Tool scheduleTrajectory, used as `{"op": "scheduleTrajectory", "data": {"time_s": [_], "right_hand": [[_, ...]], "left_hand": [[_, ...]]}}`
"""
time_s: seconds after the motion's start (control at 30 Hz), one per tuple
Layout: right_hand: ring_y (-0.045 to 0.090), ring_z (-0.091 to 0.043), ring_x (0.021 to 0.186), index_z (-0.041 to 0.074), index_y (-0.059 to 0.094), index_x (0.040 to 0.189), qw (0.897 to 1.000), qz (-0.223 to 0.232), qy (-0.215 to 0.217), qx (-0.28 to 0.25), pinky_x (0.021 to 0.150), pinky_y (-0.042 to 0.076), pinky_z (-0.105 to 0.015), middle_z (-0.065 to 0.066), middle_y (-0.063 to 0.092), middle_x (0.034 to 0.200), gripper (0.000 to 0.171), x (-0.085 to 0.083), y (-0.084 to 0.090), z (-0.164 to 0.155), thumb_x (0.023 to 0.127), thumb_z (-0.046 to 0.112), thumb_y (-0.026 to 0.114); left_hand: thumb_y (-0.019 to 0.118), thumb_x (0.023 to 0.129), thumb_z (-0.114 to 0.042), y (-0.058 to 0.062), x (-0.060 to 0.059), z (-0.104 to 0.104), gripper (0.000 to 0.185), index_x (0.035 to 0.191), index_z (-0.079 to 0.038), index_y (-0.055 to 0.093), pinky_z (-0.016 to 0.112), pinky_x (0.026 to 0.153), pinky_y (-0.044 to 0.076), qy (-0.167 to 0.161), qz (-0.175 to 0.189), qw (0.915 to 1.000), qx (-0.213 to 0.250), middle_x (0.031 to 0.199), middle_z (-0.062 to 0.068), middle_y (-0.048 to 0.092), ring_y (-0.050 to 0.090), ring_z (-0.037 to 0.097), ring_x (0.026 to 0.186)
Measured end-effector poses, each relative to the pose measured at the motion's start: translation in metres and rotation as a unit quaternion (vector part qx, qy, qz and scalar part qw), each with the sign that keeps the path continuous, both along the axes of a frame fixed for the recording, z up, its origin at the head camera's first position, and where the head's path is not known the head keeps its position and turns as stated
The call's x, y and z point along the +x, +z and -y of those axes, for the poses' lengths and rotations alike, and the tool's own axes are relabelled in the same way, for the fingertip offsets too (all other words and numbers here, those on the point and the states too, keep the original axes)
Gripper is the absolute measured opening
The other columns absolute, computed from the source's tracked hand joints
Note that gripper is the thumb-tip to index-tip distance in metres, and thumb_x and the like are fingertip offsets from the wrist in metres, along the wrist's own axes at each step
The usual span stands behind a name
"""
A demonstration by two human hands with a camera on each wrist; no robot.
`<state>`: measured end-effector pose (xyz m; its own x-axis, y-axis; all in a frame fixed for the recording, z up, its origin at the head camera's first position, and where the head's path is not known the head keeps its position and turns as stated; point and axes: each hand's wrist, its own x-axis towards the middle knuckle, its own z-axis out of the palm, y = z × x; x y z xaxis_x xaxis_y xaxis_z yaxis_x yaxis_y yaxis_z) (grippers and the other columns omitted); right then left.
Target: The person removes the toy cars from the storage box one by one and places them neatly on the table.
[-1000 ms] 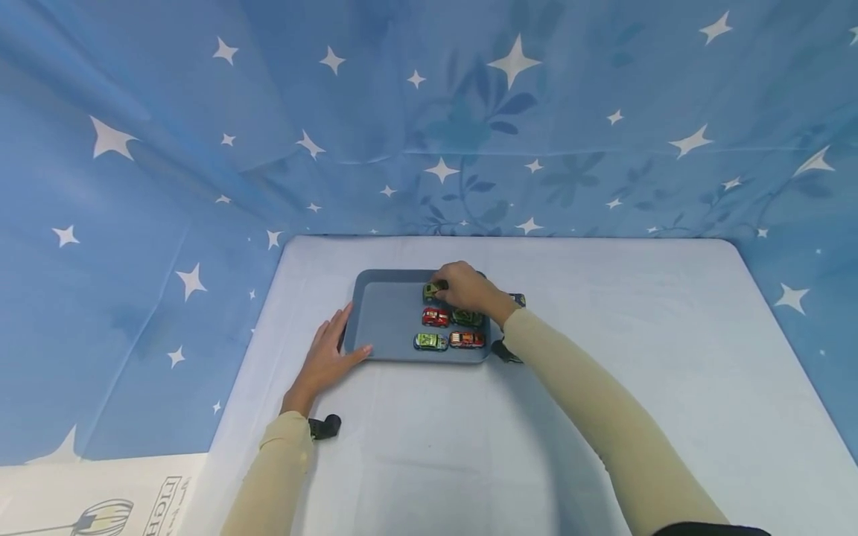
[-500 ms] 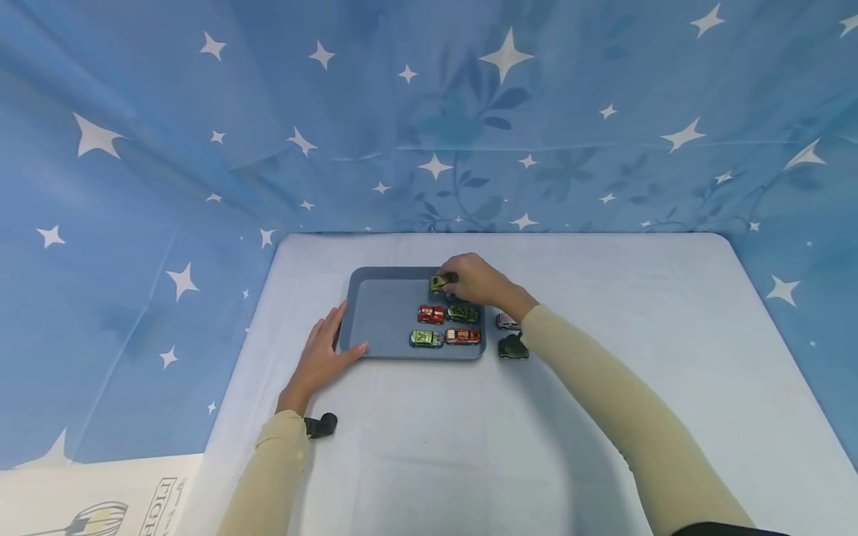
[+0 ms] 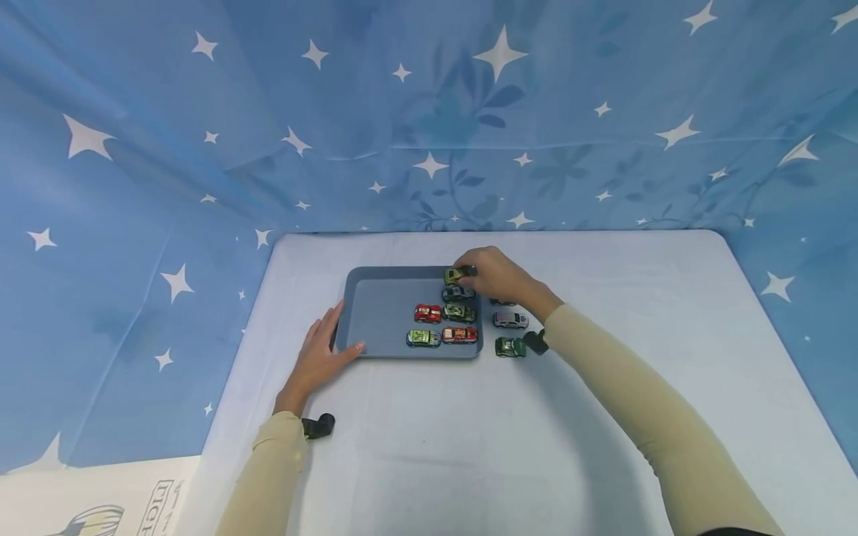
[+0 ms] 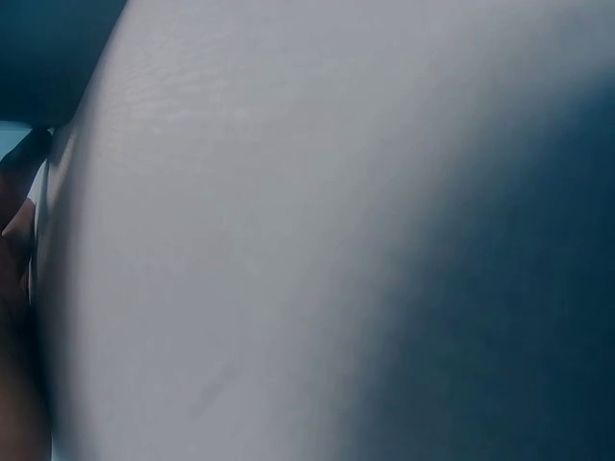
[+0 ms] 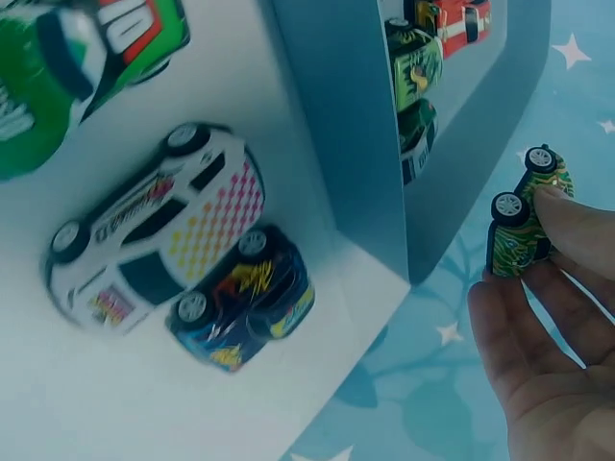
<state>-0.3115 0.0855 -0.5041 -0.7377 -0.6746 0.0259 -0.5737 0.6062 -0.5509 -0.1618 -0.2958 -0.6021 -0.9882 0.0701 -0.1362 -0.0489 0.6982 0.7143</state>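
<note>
We have the yellow-green toy car pinched in the right hand, lifted clear over the far right corner of the blue tray. In the right wrist view that car sits between fingertips and thumb, wheels turned sideways, nothing under it yet. So the grip is narrow and holding the car, and we judge the placing is what matters now.

Below it on the tray we see a dark car at the far end of the right column, then a red car beside a green car, and nearest us a light green car beside an orange car. The open slot looks to be left of the dark car, so we would turn the wheels down, line the body up with its neighbours, and lower it gently so it does not nudge them or roll.

The left hand lies flat with straight fingers against the tray's near left corner, and we would leave it there to steady things. The left wrist view shows only pale cloth.

Off the tray on the worktop wait a white car, a dark blue car just beside it, and a green racing car.
</note>
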Motion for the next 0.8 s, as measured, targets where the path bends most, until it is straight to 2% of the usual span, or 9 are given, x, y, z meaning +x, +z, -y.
{"op": "scheduleTrajectory", "data": {"time_s": [0.47, 0.8], "right_hand": [[0.071, -0.034, 0.113, -0.006, 0.074, 0.127, 0.999, 0.010, -0.032, -0.005, 0.098, 0.057, -0.051, -0.019, 0.075, 0.122, 0.031, 0.003, 0.002, -0.038, 0.099, 0.006, 0.078], [0.072, -0.036, 0.109, -0.008, 0.074, 0.125, 0.998, 0.008, -0.067, -0.008, 0.095, 0.058, -0.053, -0.022, 0.075, 0.119, 0.030, 0.008, -0.007, -0.075, 0.097, 0.003, 0.078]], "left_hand": [[0.072, 0.097, -0.057, 0.000, 0.001, 0.000, 0.101, 0.174, -0.034, 0.013, 0.082, 0.117, 0.013, -0.002, 0.001, 1.0000, -0.002, 0.179, 0.014, 0.010, 0.002, 0.048, 0.161], [0.071, 0.097, -0.056, 0.001, 0.000, 0.001, 0.099, 0.175, -0.032, 0.014, 0.081, 0.117, 0.013, -0.006, 0.000, 1.0000, -0.001, 0.179, 0.015, 0.010, 0.002, 0.048, 0.161]]}}
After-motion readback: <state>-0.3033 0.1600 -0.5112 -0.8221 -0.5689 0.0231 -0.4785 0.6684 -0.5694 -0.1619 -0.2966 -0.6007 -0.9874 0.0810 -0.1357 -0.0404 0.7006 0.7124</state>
